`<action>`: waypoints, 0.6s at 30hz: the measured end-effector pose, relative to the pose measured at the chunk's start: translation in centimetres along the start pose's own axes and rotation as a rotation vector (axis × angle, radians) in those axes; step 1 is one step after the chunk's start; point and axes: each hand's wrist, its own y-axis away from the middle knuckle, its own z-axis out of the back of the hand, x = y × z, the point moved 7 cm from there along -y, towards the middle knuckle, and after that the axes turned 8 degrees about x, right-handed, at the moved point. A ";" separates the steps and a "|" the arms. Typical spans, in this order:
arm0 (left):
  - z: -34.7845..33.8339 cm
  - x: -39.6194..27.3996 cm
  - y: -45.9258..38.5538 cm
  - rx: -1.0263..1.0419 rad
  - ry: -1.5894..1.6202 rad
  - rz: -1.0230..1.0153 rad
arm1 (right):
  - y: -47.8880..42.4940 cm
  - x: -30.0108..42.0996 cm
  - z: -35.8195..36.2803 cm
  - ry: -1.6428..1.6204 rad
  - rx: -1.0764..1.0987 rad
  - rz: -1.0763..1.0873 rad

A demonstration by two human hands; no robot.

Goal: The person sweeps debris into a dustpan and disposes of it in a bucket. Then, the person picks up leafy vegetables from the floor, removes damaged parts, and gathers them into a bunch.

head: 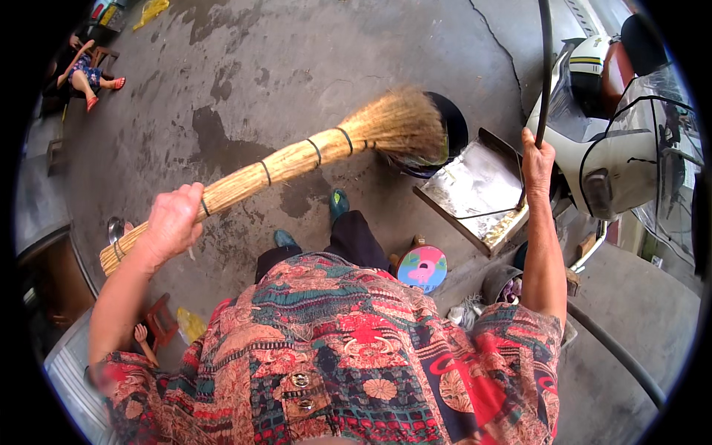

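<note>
My left hand (pixel 175 219) grips the lower handle of a straw broom (pixel 295 158), bound with dark bands. Its blurred bristles spread to the right, over the near edge of a black bucket (pixel 455 125). My right hand (pixel 538 161) is closed around a dark pole (pixel 546 67) that rises towards the top of the view. Below that hand a metal dustpan (pixel 473 178) is tilted, with pale bits of debris (pixel 503 228) in its near right corner. Whether the pole joins the dustpan cannot be told, as my hand and arm hide part of it.
A white scooter (pixel 617 161) with a helmet (pixel 587 61) stands at right. A round stool with a cartoon top (pixel 423 268) is near my feet, beside a pail (pixel 500 283). A seated person (pixel 83 78) is at upper left; another person's hand (pixel 141 334) shows at lower left.
</note>
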 end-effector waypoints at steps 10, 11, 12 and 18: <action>-0.1 1.0 1.7 0.184 0.074 0.047 | -1.4 1.9 -2.5 0.193 0.063 0.054; -0.5 1.3 1.3 0.208 0.057 0.058 | -1.5 2.3 -2.9 0.228 0.070 0.066; -1.0 1.5 0.9 0.233 0.041 0.065 | -1.3 2.4 -3.1 0.235 0.068 0.067; -0.8 1.8 2.2 0.140 0.062 0.181 | -1.3 2.1 -3.2 0.301 0.096 0.052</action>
